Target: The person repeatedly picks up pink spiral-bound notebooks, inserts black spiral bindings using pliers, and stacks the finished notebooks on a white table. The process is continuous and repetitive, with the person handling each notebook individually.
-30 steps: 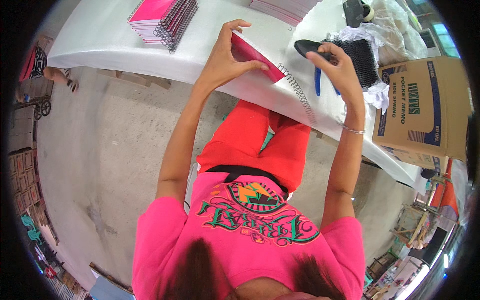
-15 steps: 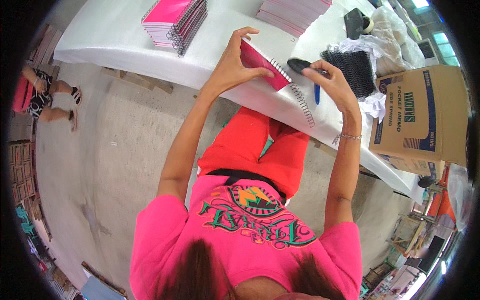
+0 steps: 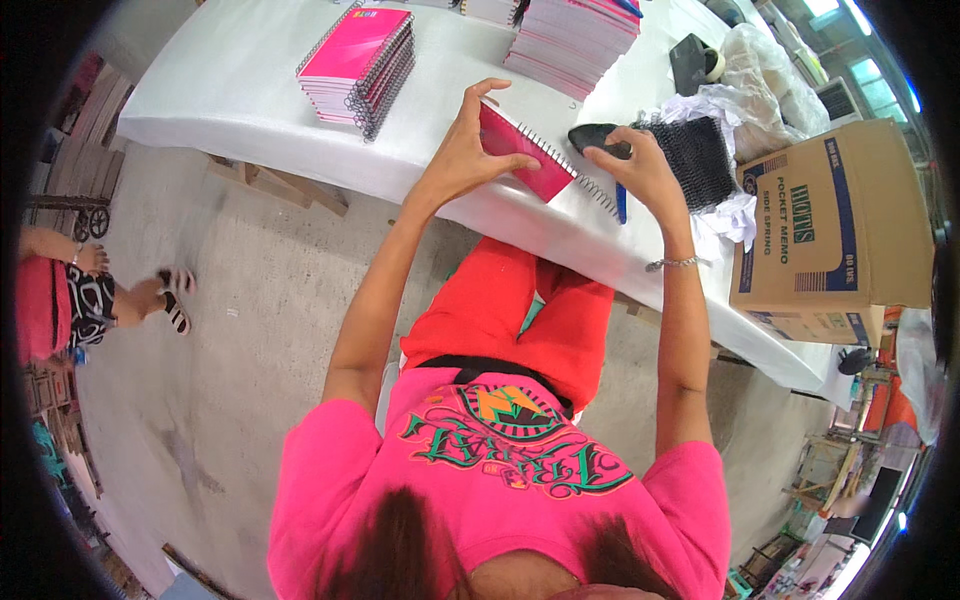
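Observation:
My left hand (image 3: 462, 150) grips a small pink-covered notebook (image 3: 540, 172), thumb across its cover and fingers round its far end. A wire coil (image 3: 598, 195) runs along the notebook's edge, and its loose end sticks out past the corner nearest my right hand. With thumb and fingers curled, my right hand (image 3: 645, 170) is on a black rounded object (image 3: 592, 137) just right of the notebook; its exact kind is unclear. Below that hand lies a blue pen-like thing (image 3: 621, 204). A bundle of black wire coils (image 3: 695, 160) rests beyond my right hand.
On the white-covered table (image 3: 240, 95) stand a stack of coil-bound pink notebooks (image 3: 350, 60) and a taller pink-edged stack (image 3: 570, 45). To the right are clear plastic bags (image 3: 765, 80), a tape roll (image 3: 713, 65) and a cardboard box (image 3: 830, 220). Another person (image 3: 75, 300) is at the far left.
The loose end of the coil sticks out less from the notebook. My right hand has shifted slightly left around the black object. The other person's legs have moved, and the whole view has shifted a little.

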